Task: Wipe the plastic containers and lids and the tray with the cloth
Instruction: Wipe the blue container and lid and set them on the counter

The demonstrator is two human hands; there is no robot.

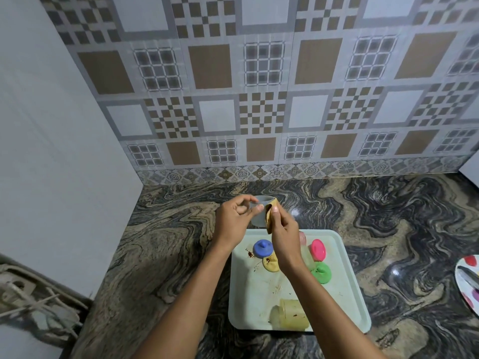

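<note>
Above the tray's far edge my left hand (237, 216) grips a clear plastic container (258, 216) by its rim. My right hand (281, 229) pinches a tan cloth (269, 218) against the container's side. On the white tray (344, 294) below lie a blue lid (262, 248), a stained yellow lid (270, 264), a pink lid (318, 250) and a green lid (322, 273). A yellowish container (291, 317) lies on its side near the tray's front edge. Another clear container (308, 257) is partly hidden behind my right wrist. Brown smears mark the tray (251, 254).
The tray sits on a dark marbled counter (168, 242) backed by a patterned tile wall (259, 99). A plate with coloured spots (469, 278) pokes in at the right edge. A white panel (51, 151) closes the left side, with clutter (33, 301) below it.
</note>
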